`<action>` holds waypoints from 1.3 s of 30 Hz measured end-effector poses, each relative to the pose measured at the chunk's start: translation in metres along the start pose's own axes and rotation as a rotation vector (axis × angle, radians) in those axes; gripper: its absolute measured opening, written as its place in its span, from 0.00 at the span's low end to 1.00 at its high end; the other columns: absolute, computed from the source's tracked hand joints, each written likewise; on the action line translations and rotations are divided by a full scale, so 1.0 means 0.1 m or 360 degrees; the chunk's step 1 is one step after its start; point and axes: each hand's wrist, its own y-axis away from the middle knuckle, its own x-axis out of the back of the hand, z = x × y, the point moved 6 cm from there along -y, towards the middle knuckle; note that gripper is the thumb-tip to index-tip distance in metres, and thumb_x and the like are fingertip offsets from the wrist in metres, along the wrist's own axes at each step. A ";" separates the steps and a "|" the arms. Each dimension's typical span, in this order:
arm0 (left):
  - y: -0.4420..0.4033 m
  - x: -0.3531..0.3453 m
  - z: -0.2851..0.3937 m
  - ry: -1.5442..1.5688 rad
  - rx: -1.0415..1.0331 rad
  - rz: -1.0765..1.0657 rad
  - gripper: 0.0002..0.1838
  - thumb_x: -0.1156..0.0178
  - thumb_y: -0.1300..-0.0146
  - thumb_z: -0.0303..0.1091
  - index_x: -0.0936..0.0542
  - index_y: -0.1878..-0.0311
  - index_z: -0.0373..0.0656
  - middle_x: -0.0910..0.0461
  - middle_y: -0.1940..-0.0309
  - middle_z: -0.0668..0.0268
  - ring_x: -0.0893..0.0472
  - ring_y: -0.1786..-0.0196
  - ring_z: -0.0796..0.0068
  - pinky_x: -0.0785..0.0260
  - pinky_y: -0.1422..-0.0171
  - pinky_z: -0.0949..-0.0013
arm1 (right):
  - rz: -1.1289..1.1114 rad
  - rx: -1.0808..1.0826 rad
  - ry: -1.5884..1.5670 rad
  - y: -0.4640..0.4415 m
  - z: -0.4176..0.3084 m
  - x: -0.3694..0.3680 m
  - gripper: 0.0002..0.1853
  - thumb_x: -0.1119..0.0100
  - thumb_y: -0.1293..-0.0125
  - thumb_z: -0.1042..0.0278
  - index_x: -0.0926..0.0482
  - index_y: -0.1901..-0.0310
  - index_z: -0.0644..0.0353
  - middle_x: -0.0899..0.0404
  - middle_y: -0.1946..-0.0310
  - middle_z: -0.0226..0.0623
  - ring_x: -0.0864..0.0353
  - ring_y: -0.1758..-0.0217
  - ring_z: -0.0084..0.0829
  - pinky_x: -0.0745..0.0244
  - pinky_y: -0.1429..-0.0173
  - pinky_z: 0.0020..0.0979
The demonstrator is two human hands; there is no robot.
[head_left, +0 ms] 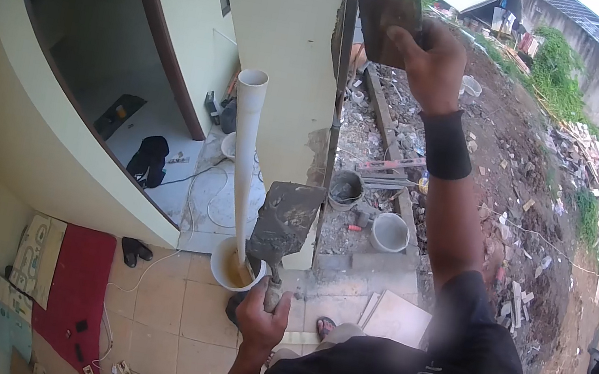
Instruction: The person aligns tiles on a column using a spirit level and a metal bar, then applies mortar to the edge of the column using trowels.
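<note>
Low in the middle, my left hand [263, 315] is closed around the handle of a trowel [285, 221]. Grey mortar is smeared over its blade, which points up beside the wall corner. My right hand [435, 60], with a black band on the wrist, is raised at the top. It grips a flat, dark, roughly square plate [386, 28], thumb pressed on its face. That plate is close to the raw vertical edge of the pale wall [285, 16]; whether it touches cannot be made out.
A long white pipe [244, 145] stands in a white bucket [227, 270] left of the trowel. Outside are a dark bucket [346, 189], a pale bucket [390, 233] and rubble [494, 173]. A red mat [74, 291] and dark shoes [136, 252] lie on the tiles. A doorway [105, 16] opens at left.
</note>
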 end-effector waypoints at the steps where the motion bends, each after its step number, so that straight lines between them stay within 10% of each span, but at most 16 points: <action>1: 0.01 0.02 0.00 -0.0023 -0.0022 0.0004 0.24 0.29 0.45 0.33 0.21 0.48 0.26 0.17 0.62 0.42 0.14 0.58 0.45 0.23 0.52 0.57 | -0.0063 -0.0232 -0.0646 0.25 0.34 -0.17 0.07 0.31 0.39 0.72 0.15 0.63 0.66 0.13 0.71 0.34 0.18 0.70 0.19 0.22 0.64 0.26; 10: 0.06 0.07 -0.03 -0.0075 0.0015 -0.0019 0.25 0.29 0.45 0.33 0.22 0.48 0.25 0.17 0.63 0.43 0.14 0.60 0.48 0.24 0.54 0.58 | -0.0266 -0.0654 -0.1093 1.23 1.03 -0.75 0.07 0.31 0.37 0.74 0.16 0.60 0.67 0.13 0.66 0.32 0.19 0.66 0.16 0.23 0.61 0.23; 18: 0.10 0.03 -0.05 -0.0063 0.0090 -0.0069 0.25 0.29 0.44 0.33 0.22 0.48 0.26 0.17 0.64 0.44 0.15 0.62 0.49 0.24 0.55 0.59 | 0.0090 -0.0460 -0.0393 0.87 0.77 -0.19 0.10 0.27 0.44 0.68 0.18 0.69 0.66 0.19 0.78 0.38 0.22 0.77 0.27 0.28 0.69 0.31; 21: 0.10 0.02 -0.07 -0.0050 0.0036 -0.0036 0.24 0.29 0.44 0.33 0.22 0.49 0.26 0.18 0.65 0.45 0.15 0.62 0.50 0.24 0.56 0.59 | -0.0327 0.0267 0.0113 1.00 0.30 -0.24 0.08 0.30 0.44 0.70 0.20 0.70 0.63 0.21 0.75 0.42 0.20 0.71 0.45 0.26 0.65 0.40; 24: 0.10 0.02 -0.08 -0.0030 0.0009 -0.0015 0.24 0.29 0.45 0.33 0.22 0.49 0.27 0.18 0.66 0.45 0.15 0.64 0.51 0.24 0.57 0.59 | -0.0493 0.0762 0.0311 1.15 0.17 -0.54 0.07 0.31 0.43 0.72 0.20 0.68 0.61 0.22 0.75 0.40 0.21 0.71 0.43 0.25 0.65 0.40; 31: 0.08 0.02 -0.09 -0.0019 0.0042 -0.0043 0.24 0.29 0.44 0.33 0.21 0.48 0.28 0.18 0.66 0.45 0.15 0.64 0.51 0.24 0.57 0.59 | 0.0012 0.0592 0.0401 0.55 -0.09 -0.27 0.07 0.33 0.42 0.71 0.23 0.71 0.60 0.22 0.74 0.39 0.21 0.70 0.44 0.25 0.67 0.40; 39: 0.12 0.03 -0.11 -0.0053 0.0033 -0.0001 0.24 0.29 0.44 0.33 0.21 0.48 0.28 0.17 0.65 0.46 0.15 0.62 0.51 0.24 0.57 0.59 | -0.0500 0.0328 0.0218 1.06 0.33 -0.44 0.08 0.32 0.42 0.69 0.21 0.70 0.62 0.22 0.76 0.44 0.20 0.71 0.46 0.26 0.65 0.43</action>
